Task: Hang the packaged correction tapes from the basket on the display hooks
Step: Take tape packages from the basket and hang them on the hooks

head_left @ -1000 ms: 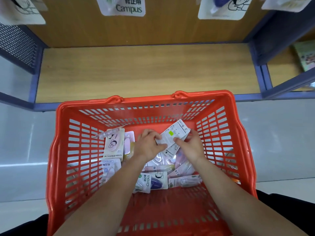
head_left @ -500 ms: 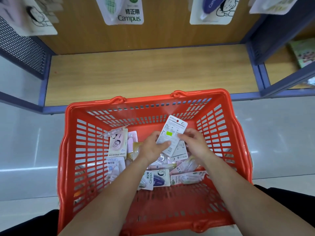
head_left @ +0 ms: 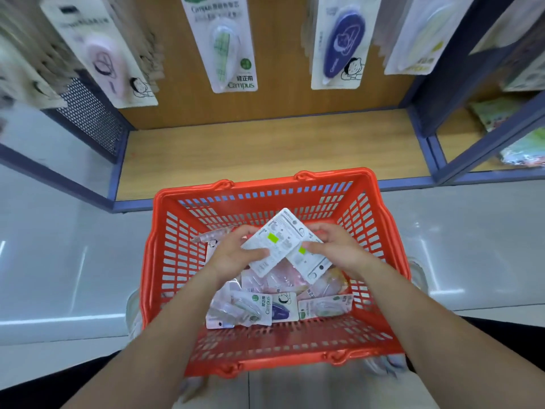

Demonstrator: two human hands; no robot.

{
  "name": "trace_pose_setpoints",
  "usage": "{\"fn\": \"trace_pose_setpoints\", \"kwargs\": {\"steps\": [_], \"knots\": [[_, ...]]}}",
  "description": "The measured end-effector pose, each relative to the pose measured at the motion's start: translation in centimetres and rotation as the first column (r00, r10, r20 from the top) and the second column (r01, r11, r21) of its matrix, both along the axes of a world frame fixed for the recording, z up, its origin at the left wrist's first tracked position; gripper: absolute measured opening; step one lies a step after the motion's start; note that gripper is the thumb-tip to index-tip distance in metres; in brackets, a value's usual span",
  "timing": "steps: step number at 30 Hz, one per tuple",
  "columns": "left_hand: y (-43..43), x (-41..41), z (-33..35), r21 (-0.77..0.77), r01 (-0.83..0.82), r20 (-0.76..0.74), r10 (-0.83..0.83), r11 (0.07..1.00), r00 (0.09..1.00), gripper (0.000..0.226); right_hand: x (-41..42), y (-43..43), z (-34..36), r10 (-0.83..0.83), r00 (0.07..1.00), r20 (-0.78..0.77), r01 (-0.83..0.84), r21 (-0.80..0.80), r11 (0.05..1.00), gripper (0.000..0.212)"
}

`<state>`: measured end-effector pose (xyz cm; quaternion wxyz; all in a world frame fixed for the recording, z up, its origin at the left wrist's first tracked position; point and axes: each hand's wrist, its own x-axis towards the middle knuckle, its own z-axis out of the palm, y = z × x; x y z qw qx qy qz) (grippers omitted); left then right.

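An orange plastic basket (head_left: 174,261) sits on the floor below me with several packaged correction tapes (head_left: 267,308) lying in its bottom. Above them my left hand (head_left: 233,255) pinches a white pack (head_left: 274,243), back side up, with a green sticker. My right hand (head_left: 339,249) pinches a second white pack (head_left: 309,261) that sits partly under the first. Both packs are lifted clear of the pile. Hanging packs show on the display at the top: pink (head_left: 103,57), green (head_left: 227,48) and navy (head_left: 342,45).
A bare wooden shelf (head_left: 265,149) with blue metal edging lies just behind the basket. A perforated metal side panel (head_left: 91,113) stands at the left. A neighbouring shelf with colourful items (head_left: 516,137) is at the right. Glossy grey floor surrounds the basket.
Both hands have risen out of the pile with the packs, which now sit fanned apart. My view has tilted up, bringing more of the hanging display into sight.
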<state>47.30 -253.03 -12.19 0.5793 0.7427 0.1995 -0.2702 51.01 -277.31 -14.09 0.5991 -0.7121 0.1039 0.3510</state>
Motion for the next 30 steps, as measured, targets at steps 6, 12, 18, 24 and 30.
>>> {"fn": "trace_pose_setpoints", "kwargs": {"steps": [6, 12, 18, 24, 30], "knots": [[1.6, -0.6, 7.0, 0.036, -0.002, 0.092, -0.002, 0.999, 0.996, 0.030, -0.3, 0.5, 6.5, 0.119, 0.993, 0.022, -0.121, 0.156, 0.980, 0.047], [2.7, -2.3, 13.4, 0.145, 0.091, 0.211, -0.120, 0.985, 0.970, 0.034, -0.7, 0.1, 12.9, 0.208, 0.965, 0.158, -0.230, 0.138, 0.963, 0.050], [1.6, -3.8, 16.4, 0.144, 0.103, 0.306, -0.143, 0.984, 0.941, 0.061, -2.1, -0.2, 16.7, 0.165, 0.954, 0.250, -0.220, 0.211, 0.953, 0.024], [0.0, -4.7, 16.7, 0.099, 0.054, 0.289, -0.080, 0.994, 0.954, 0.032, -3.2, -0.3, 17.1, 0.042, 0.969, 0.242, -0.117, 0.305, 0.945, 0.045], [-0.5, -4.8, 15.7, 0.132, 0.042, 0.283, -0.078, 0.990, 0.956, 0.026, -3.7, 0.1, 16.7, -0.098, 0.951, 0.292, 0.030, 0.227, 0.973, 0.017]]}}
